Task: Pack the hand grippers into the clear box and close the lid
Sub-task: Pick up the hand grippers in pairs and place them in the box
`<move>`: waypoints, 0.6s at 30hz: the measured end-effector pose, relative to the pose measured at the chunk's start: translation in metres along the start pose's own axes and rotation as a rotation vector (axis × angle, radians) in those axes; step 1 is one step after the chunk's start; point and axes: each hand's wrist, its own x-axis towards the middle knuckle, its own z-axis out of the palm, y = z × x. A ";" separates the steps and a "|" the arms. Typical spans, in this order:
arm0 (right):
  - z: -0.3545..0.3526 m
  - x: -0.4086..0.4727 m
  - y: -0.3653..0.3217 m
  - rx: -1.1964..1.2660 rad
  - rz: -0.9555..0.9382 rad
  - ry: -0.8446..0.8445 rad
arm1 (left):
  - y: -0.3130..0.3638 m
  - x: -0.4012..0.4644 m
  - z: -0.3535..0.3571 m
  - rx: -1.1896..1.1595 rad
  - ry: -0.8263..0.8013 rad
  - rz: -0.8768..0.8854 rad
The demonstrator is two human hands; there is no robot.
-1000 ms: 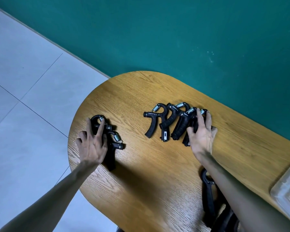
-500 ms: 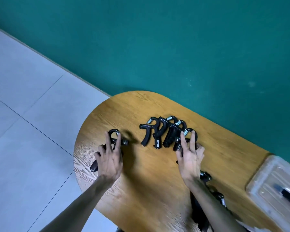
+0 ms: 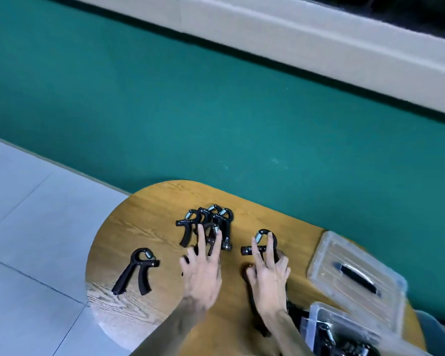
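One hand gripper point(image 3: 137, 271) lies alone on the wooden table point(image 3: 149, 227), well off to the left of both hands, handles splayed toward the near edge and its spring at the far end. Nothing touches it.

Next comes the left hand point(image 3: 202, 272), palm down with fingers spread flat rather than curled. Its fingertips point(image 3: 200, 231) rest on the near edge of a pile of hand grippers point(image 3: 208, 226) — several black ones overlapping, silver springs showing at the top. The hand presses on the pile without closing around any one piece.

Just to the right of it, apart from the pile, the right hand point(image 3: 267, 274) lies over a single gripper point(image 3: 262, 244). Two fingers reach up along its looped head beside the spring, and the rest of the hand covers the handles; whether it is truly clasped cannot be told. Another dark gripper point(image 3: 254, 307) shows below this wrist.

Further right of that hand, the clear lid point(image 3: 355, 276) with its dark handle lies flat on the table, off the box. Nearest the viewer and right of the forearm stands the clear box point(image 3: 344, 330), open — dark grippers already sit inside it, blurred.
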 end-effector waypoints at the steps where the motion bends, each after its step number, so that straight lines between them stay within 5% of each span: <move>1: -0.008 -0.005 0.003 -0.007 0.029 0.014 | 0.010 -0.005 -0.005 -0.013 -0.004 0.033; 18: -0.103 -0.083 0.140 0.046 0.180 0.219 | 0.185 -0.096 -0.033 0.033 0.011 0.222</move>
